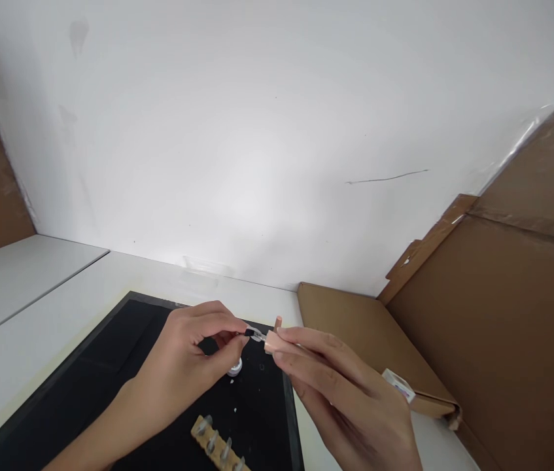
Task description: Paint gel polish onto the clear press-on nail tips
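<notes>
My left hand (198,347) is closed in a pinch on a small black piece (250,332). A clear, shiny bit (258,335) lies between that piece and the end of a peach-coloured holder (271,342). The fingers of my right hand (350,392) are wrapped round this holder, and a short copper-coloured peg (278,322) sticks up beside them. Both hands are raised over a black mat (95,366), their fingertips close together. Beneath the left fingers, a small white round jar (234,368) is partly hidden.
A tan strip (218,451) bearing several clear, nail-shaped tips lies on the mat near the front. White crumbs dot the mat. To the right are a flat cardboard box (355,333), a small white box (398,384) and a tall cardboard panel (512,314). A white wall (237,144) stands behind.
</notes>
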A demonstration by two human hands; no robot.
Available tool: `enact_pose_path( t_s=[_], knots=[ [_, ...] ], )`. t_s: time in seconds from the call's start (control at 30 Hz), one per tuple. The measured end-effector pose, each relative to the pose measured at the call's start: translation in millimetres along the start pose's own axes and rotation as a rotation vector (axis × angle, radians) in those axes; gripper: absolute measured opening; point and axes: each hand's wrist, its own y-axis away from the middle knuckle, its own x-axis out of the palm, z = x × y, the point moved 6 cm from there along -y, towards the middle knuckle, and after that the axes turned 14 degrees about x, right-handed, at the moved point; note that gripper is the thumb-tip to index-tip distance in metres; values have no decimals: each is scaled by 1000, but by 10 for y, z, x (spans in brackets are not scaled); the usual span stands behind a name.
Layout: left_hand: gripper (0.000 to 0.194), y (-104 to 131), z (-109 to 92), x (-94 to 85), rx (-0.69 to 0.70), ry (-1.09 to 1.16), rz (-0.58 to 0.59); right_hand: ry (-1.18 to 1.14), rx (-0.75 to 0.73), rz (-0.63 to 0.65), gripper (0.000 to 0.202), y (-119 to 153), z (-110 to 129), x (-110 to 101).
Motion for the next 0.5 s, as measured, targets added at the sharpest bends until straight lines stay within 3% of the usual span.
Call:
enact_pose_path(
  t_s=[0.2, 0.5],
  knots=[
    [17, 21, -119, -34, 195, -122, -80, -9, 55, -45, 34, 10, 0, 30],
    [15, 98, -254, -26, 352, -411, -88, 42, 62, -61, 34, 40, 16, 55]
  ],
)
